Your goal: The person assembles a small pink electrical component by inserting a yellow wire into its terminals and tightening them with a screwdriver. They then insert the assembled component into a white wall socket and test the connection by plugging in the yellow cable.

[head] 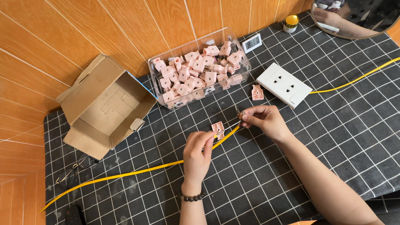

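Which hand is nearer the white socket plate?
Right. The right hand sits just below-left of the white socket plate; the left hand is farther left, holding a pink part.
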